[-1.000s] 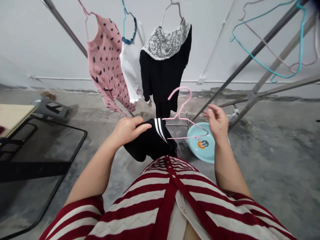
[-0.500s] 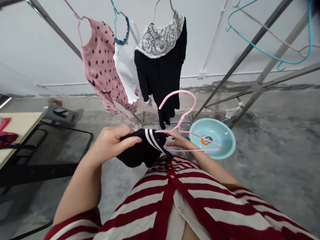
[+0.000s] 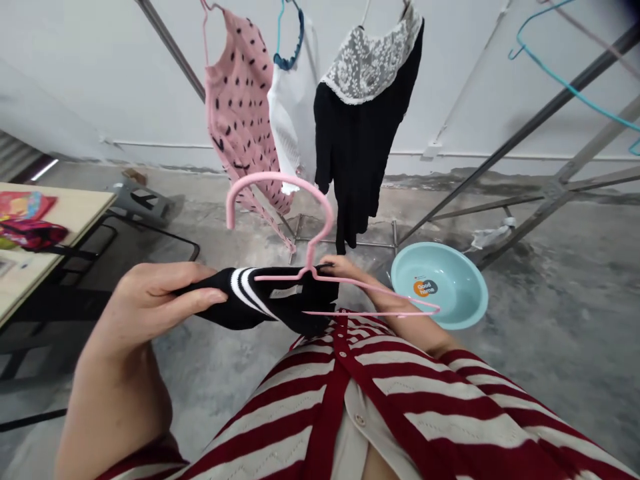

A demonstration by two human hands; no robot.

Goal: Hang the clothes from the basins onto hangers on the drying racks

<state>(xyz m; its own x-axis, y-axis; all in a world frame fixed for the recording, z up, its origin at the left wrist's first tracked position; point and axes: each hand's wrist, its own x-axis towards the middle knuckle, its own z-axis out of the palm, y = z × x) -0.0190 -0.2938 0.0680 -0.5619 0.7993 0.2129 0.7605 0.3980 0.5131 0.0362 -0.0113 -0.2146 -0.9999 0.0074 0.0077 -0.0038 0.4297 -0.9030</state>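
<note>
My left hand (image 3: 145,303) pinches one end of a black garment (image 3: 220,313) with white stripes, its thumb on top. A pink clothes hanger (image 3: 313,250) runs through the garment's neck opening. The hanger's left end lies inside the cloth, while its right end sticks out bare. My right hand (image 3: 345,268) is behind the hanger, fingers closed on the garment's far neck edge beside the base of the hook. A small pale label (image 3: 286,292) shows inside the neckline. Part of my right hand is hidden by the hanger and cloth.
A pink spotted garment (image 3: 245,100), a white top (image 3: 290,120) and a black top with a lace collar (image 3: 365,147) hang ahead. A light blue basin (image 3: 450,293) stands on the floor at right. Left is a table (image 3: 95,207); right, a metal rack frame (image 3: 525,133).
My left hand has drawn the striped end of the garment leftward, stretching the neckline. The hanger has moved left, deeper into the garment, and the right hand now grips the neck edge.
</note>
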